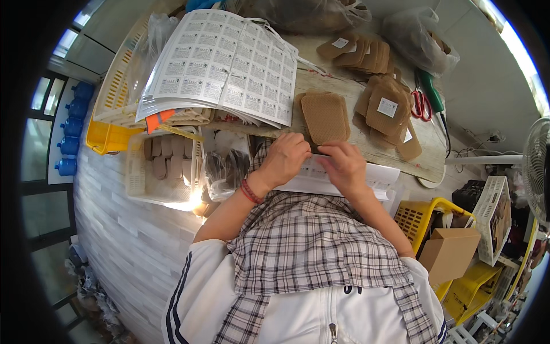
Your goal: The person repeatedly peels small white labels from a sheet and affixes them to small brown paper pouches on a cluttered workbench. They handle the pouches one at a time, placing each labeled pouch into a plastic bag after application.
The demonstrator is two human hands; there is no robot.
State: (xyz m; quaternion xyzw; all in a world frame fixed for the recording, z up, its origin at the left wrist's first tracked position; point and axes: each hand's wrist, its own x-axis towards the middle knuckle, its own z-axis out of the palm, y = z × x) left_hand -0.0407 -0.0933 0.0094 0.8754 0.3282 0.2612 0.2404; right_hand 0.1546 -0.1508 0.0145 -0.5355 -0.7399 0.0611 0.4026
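Observation:
A white sheet of printed labels (372, 176) lies across my lap at the table's near edge, partly curled. My left hand (288, 156) is closed on its upper edge, fingers bent together. Close beside it, my right hand (345, 167) pinches at the same sheet with thumb and forefinger; whether a single label is between those fingertips is hidden. Just beyond my hands sits a small stack of brown rounded mesh-textured pads (325, 117). To its right, more brown pads (375, 117) lie in an overlapping heap, some bearing a white label (387, 107).
A thick pile of label sheets (217, 63) rests at the back left. Red-handled scissors (422, 106) and a green-handled corded tool (431, 92) lie at the right. A white basket of pads (135, 163) stands left, a yellow crate (413, 217) right, plastic bags (421, 37) behind.

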